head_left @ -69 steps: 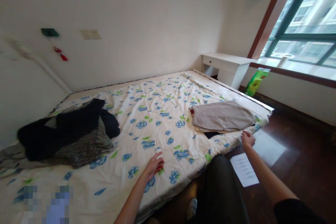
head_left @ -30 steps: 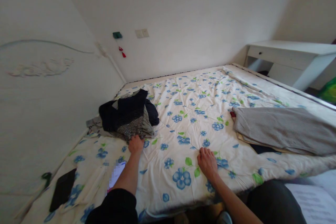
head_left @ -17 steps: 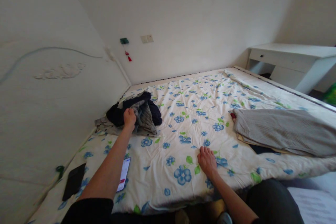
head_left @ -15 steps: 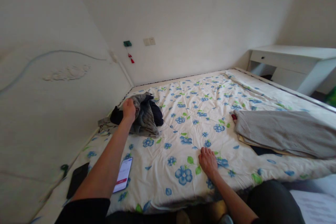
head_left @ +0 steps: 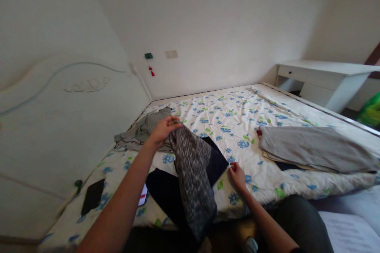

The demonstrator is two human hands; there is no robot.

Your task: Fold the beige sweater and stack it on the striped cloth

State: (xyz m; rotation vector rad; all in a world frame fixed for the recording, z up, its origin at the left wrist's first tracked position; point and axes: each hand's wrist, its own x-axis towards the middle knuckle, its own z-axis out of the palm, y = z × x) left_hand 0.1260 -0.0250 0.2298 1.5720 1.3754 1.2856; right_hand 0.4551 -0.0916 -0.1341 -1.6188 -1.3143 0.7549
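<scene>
Garment [head_left: 192, 166] in speckled black-and-grey knit with solid dark panels hung in a long, limp drape from the left hand [head_left: 162, 130], whose fingers were pinched shut on its top edge. It trailed down over the near edge of the floral quilt [head_left: 237, 118], and its dark part lay flat on the quilt. The right hand [head_left: 236, 173] sat at the garment's right edge with fingers curled in; couldn't really tell if it was gripping the fabric or just touching it.

Rest of the stuff, all relative to that garment: a crumpled soft grey cloth [head_left: 139, 134] lay just behind it near the headboard [head_left: 59, 118], which was white with a raised carved swirl. A phone [head_left: 143, 195] peeked out from under its left side, and a flat black rectangular case [head_left: 93, 196] lay further left. Well off to the right was a neatly folded ribbed grey-beige piece [head_left: 311, 148] stacked on thinner layers. The quilt was puffy white cotton-looking stuff with blue flowers and green leaves. A white desk [head_left: 323, 75] stood far right, beyond the bed.
</scene>
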